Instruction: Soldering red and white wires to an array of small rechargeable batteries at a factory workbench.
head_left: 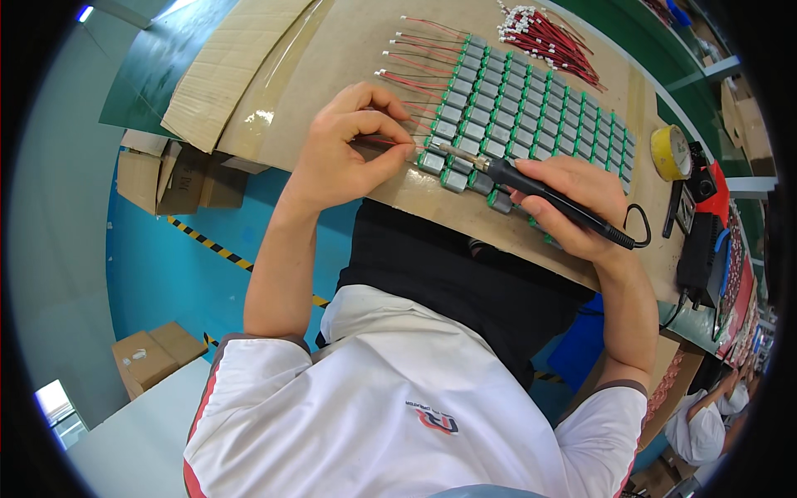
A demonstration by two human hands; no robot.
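My left hand (353, 153) pinches a thin red lead wire at the left edge of a grid of small grey battery cells (515, 112) with green circuit boards. In my right hand (585, 203) is a black soldering iron (508, 174). Its metal tip points left, close to the left fingertips and the end of a cell in the front rows; whether it touches cannot be made out. Several red and black wires (422, 80) with white connectors stick out leftward from the cells farther back.
A heap of red and black wires (552, 41) lies at the table's far side. To the right are a yellow tape roll (671, 153) and a black box (699, 257) with a cord. Cardboard (237, 62) covers the table's left. Other people (701, 427) sit at lower right.
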